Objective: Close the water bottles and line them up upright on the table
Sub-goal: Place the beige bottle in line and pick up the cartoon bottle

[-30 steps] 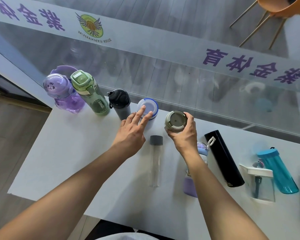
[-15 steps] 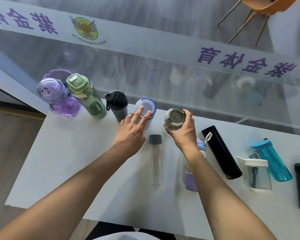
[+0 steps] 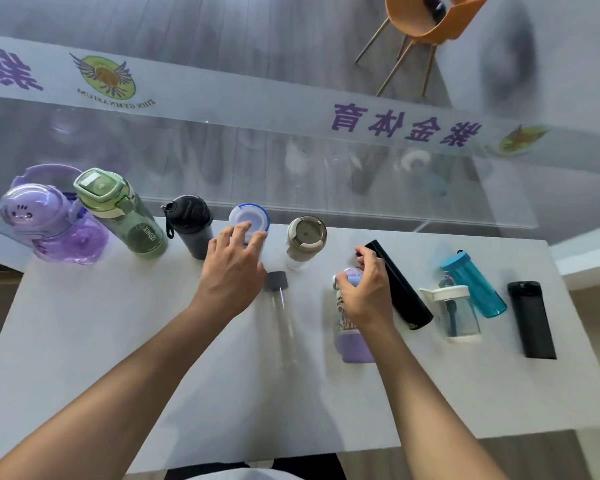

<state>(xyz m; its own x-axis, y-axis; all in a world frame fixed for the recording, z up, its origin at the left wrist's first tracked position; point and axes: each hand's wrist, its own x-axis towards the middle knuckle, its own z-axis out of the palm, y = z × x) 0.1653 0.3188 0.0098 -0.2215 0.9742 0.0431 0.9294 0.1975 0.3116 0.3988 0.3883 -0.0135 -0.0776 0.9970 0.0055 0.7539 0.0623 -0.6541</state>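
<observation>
We see a white table (image 3: 84, 341) set against a glass wall (image 3: 222, 161) with purple lettering. Along the table's far edge five bottles stand upright in a row: a purple bottle (image 3: 49, 223), a green bottle (image 3: 125, 216), a black-capped grey bottle (image 3: 191, 223), a blue-rimmed bottle (image 3: 249, 216) and a beige-lidded bottle (image 3: 305, 240).

Our left hand (image 3: 232, 271) is spread, fingers loosely apart, with its fingertips (image 3: 245, 227) at the near side of the blue-rimmed bottle's lid. We cannot tell whether they press on it or merely touch; nothing is clasped in that hand.

Our right hand (image 3: 364, 292) curls over the cap end of a lilac bottle (image 3: 352, 341), which lies on its side on the table with its base toward us. The fingers wrap partway round the top, but we cannot tell how firm the hold is.

Between the two hands a clear bottle (image 3: 281, 320) with a grey cap lies flat, cap pointing away from us. To the right of the lilac one lie a long black flask (image 3: 402, 289), a clear bottle with a white lid (image 3: 454, 313), a teal bottle (image 3: 475, 285) and, farthest right, a black bottle (image 3: 530, 320). The flask lies just beside our right hand. The teal bottle and the white-lidded one lie touching or nearly so.

An orange chair (image 3: 426, 19) shows beyond the glass.
</observation>
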